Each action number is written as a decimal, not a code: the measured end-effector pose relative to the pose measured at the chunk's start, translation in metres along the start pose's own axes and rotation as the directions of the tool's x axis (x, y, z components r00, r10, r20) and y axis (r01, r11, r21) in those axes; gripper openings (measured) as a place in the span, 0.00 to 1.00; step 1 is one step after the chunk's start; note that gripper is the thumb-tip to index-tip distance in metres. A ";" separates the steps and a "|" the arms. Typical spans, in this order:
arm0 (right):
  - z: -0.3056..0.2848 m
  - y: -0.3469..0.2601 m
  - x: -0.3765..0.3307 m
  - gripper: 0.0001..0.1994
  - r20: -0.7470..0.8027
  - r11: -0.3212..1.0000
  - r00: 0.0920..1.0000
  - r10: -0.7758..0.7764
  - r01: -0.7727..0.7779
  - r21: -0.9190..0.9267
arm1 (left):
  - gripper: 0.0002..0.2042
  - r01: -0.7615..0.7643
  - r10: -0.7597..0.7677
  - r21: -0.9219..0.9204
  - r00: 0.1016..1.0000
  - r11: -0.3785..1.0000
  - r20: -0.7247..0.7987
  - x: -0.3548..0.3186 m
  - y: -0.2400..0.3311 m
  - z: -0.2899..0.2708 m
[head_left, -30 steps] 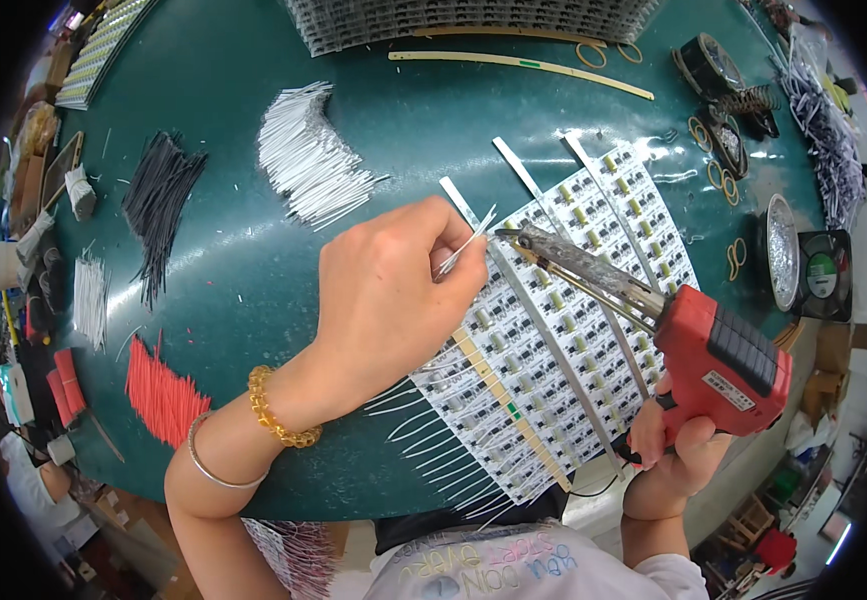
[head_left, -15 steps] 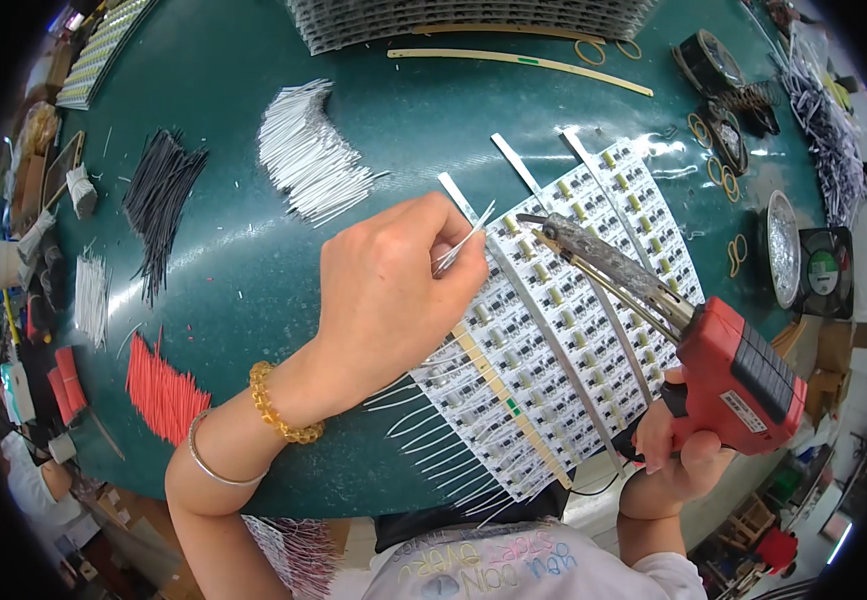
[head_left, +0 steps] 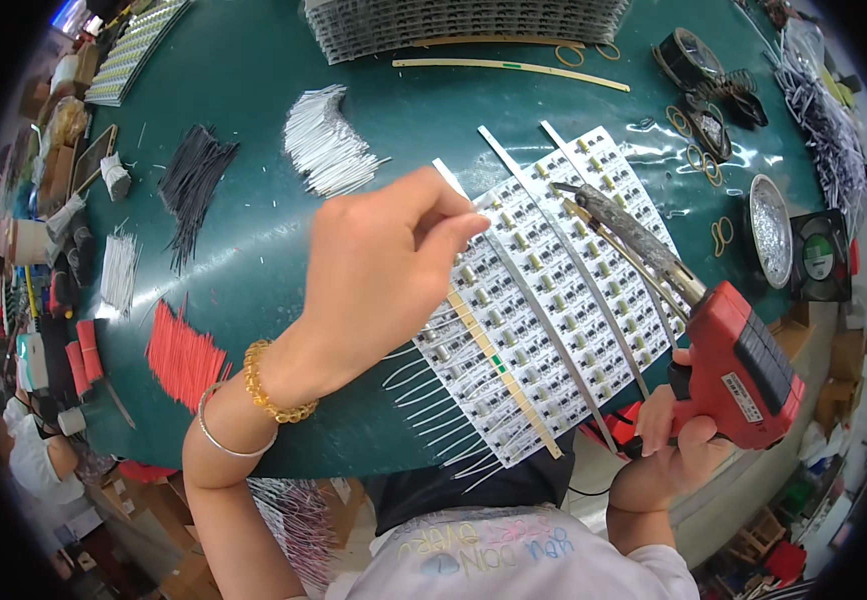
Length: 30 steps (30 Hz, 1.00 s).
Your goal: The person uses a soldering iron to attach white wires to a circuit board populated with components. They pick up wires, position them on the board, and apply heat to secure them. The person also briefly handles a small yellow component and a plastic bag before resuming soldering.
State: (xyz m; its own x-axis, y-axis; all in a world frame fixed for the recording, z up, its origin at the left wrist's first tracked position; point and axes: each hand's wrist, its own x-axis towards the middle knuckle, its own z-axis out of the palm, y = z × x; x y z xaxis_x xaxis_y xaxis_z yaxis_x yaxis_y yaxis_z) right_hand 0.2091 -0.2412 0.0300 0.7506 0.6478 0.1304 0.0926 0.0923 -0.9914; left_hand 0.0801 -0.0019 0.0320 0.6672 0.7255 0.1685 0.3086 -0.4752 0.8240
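Observation:
My left hand (head_left: 378, 270) is closed in a pinch over the upper left corner of a white circuit board panel (head_left: 593, 320). What sits between its fingertips is hidden. My right hand (head_left: 683, 440) grips a red soldering gun (head_left: 743, 370), whose dark, crusted tip points up and left over the panel's upper rows. Rows of small components cover the panel. Metal strips (head_left: 543, 310) lie across it, along with a bamboo strip (head_left: 503, 375) near its left side. Several white wires (head_left: 433, 410) stick out from its lower left edge.
White (head_left: 328, 145), black (head_left: 196, 190) and red wire piles (head_left: 183, 350) lie left on the green table (head_left: 253, 270). Stacked panels (head_left: 463, 25) stand at the back. At right are a solder spool (head_left: 691, 60), rubber bands (head_left: 721, 235), a metal bowl (head_left: 770, 230) and a fan (head_left: 819, 258).
The white wires that showed in my left fingers are out of sight now. The soldering gun's tip has shifted right and up over the panel. The whole view has shifted slightly.

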 end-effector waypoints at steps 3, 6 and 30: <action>0.001 0.002 -0.001 0.40 0.016 1.000 1.000 0.008 -0.008 -0.007 | 0.05 0.045 -0.046 0.019 0.998 0.999 0.052 0.000 -0.013 0.008; 0.005 -0.001 -0.001 0.40 -0.010 0.994 0.994 0.111 -0.111 0.009 | 0.06 0.061 -0.063 0.048 0.997 0.997 0.035 -0.001 -0.019 0.015; 0.005 0.012 0.007 0.37 0.007 0.954 0.955 0.297 -0.297 0.023 | 0.07 0.086 -0.088 0.035 0.994 0.996 0.070 0.008 -0.029 0.016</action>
State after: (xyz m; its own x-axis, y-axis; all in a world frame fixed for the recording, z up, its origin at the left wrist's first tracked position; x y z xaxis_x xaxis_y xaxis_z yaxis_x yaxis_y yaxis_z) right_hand 0.2127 -0.2319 0.0191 0.7397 0.6511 -0.1701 -0.1496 -0.0874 -0.9849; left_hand 0.0871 0.0098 0.0012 0.6832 0.7280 0.0570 0.3881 -0.4281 0.8162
